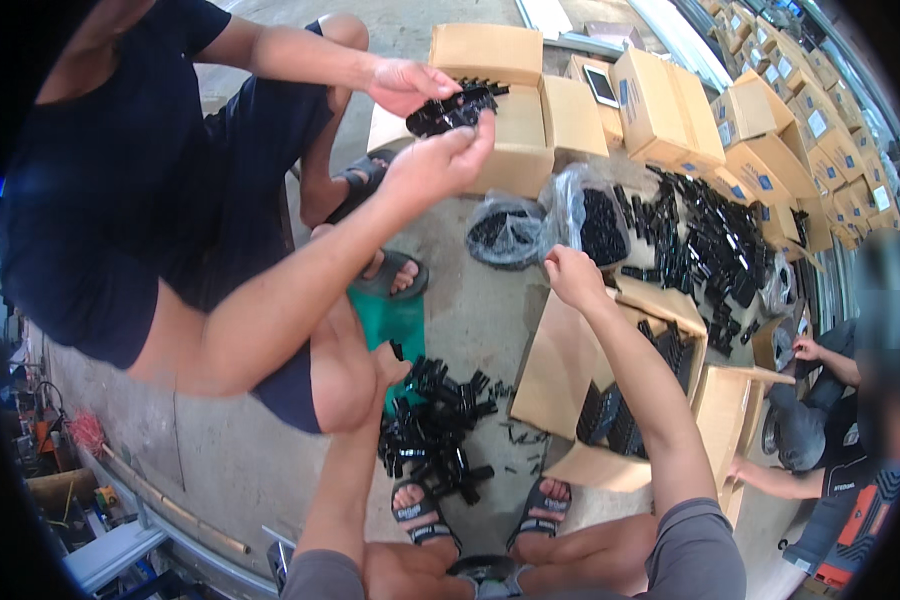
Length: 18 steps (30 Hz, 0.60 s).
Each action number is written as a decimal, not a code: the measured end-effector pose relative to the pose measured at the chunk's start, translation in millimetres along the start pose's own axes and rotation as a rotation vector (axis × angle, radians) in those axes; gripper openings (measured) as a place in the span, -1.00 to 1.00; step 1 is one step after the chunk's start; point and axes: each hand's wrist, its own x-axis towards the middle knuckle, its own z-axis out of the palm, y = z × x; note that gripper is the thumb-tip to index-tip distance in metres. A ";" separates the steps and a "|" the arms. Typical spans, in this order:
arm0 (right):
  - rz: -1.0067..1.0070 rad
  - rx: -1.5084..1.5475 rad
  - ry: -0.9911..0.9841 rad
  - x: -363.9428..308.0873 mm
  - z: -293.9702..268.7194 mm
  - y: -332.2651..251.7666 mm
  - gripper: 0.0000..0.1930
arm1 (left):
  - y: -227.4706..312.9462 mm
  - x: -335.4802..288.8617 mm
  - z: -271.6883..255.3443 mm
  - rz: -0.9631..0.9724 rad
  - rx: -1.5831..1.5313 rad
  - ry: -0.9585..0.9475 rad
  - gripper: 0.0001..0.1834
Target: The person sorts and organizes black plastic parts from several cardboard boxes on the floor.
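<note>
Grip of the left hand (391, 366), left of the frame's centre, pinched a small black plastic part (397, 351) above a heap of glossy black plastic parts (435, 420) on the grey concrete floor. Near the centre, the fingers of the right hand (574, 279) were curled; whether they pinched anything, I could not tell. Just above it, a clear plastic bag (568, 195) held many small black pieces, as did a lower, crumpled clear bag (533, 248) beside it. Right of centre, an open brown cardboard box (555, 372) held rows of ribbed black parts (610, 422).
</note>
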 end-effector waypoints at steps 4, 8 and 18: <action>-0.065 0.084 0.148 87.9 4.1 -26.1 -0.75 | -20.0 39.4 29.8 -0.113 -0.236 0.123 -0.56; -0.117 0.048 0.249 179.0 16.2 -37.2 -0.63 | -16.5 38.4 65.4 -0.096 -0.143 0.357 -0.47; -0.084 -0.162 0.137 262.9 65.6 -62.3 -0.68 | 1.1 24.3 26.4 -0.264 -0.224 0.257 -0.49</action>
